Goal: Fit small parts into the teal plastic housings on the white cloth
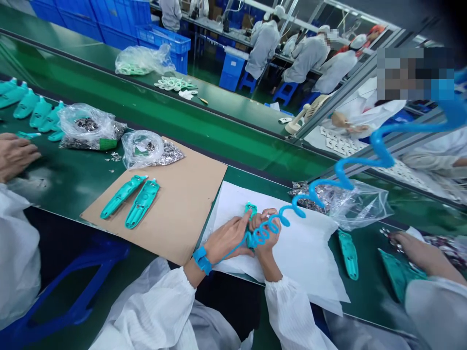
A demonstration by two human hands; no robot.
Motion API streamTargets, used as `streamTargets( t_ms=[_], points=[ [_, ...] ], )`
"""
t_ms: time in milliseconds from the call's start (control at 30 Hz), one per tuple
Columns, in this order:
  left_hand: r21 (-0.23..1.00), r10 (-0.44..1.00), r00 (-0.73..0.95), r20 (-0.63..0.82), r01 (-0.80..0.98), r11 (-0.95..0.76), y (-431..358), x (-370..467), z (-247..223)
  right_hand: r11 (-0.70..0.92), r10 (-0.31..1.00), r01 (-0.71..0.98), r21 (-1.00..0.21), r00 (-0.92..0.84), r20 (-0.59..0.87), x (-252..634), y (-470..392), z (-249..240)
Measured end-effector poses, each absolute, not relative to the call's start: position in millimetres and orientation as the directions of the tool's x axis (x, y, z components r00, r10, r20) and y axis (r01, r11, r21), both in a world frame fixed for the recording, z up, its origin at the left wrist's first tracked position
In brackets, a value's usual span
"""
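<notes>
Both my hands meet over a white pad [306, 253] on the green bench. My left hand [228, 238] and my right hand [268, 233] together grip one teal plastic shell [251, 210], its top end poking out above my fingers. A blue wrist strap [202, 259] on my left wrist runs into a blue coiled cord [343, 167] that crosses my right hand and climbs to the upper right.
Two teal shells [133, 201] lie on a cardboard sheet [182, 204] at left, with bags of small metal parts [91, 129] behind. More teal shells [348, 253] lie at right by a co-worker's hand [412, 248]. Another person's hand [14, 153] rests at far left.
</notes>
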State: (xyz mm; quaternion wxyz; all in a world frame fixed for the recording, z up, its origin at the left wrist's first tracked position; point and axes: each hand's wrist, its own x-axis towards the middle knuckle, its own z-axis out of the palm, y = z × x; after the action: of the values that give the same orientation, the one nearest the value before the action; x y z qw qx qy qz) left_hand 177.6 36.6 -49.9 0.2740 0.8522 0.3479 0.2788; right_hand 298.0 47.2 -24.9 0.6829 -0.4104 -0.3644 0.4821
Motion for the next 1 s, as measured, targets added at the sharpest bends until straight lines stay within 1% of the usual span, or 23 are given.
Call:
streamTargets(
  t_ms=[167, 267, 367, 467, 633, 767, 1000],
  points=[
    [0.633, 0.735, 0.610, 0.296, 0.451, -0.629, 37, 177, -46, 0.287, 0.931, -0.394, -0.873, 0.328, 0.158, 311, 43, 1],
    [0.601, 0.750, 0.603, 0.272, 0.502, -0.622, 37, 177, -42, 0.274, 0.926, -0.414, -0.868, 0.358, 0.122, 320, 34, 7],
    [0.573, 0.755, 0.603, 0.257, 0.535, -0.621, 37, 178, -41, 0.248, 0.920, -0.422, -0.872, 0.383, 0.076, 324, 24, -2],
    [0.608, 0.756, 0.597, 0.267, 0.504, -0.613, 37, 177, -44, 0.235, 0.923, -0.445, -0.864, 0.382, 0.055, 322, 14, -14],
    [0.668, 0.772, 0.587, 0.242, 0.476, -0.572, 36, 176, -49, 0.264, 0.913, -0.425, -0.866, 0.400, 0.083, 315, 3, -26],
    [0.671, 0.775, 0.591, 0.226, 0.482, -0.563, 36, 175, -51, 0.261, 0.912, -0.422, -0.868, 0.403, 0.078, 312, 0, -31],
    [0.671, 0.769, 0.592, 0.241, 0.471, -0.573, 37, 176, -53, 0.266, 0.906, -0.392, -0.881, 0.414, 0.089, 313, 1, -36]
  ],
)
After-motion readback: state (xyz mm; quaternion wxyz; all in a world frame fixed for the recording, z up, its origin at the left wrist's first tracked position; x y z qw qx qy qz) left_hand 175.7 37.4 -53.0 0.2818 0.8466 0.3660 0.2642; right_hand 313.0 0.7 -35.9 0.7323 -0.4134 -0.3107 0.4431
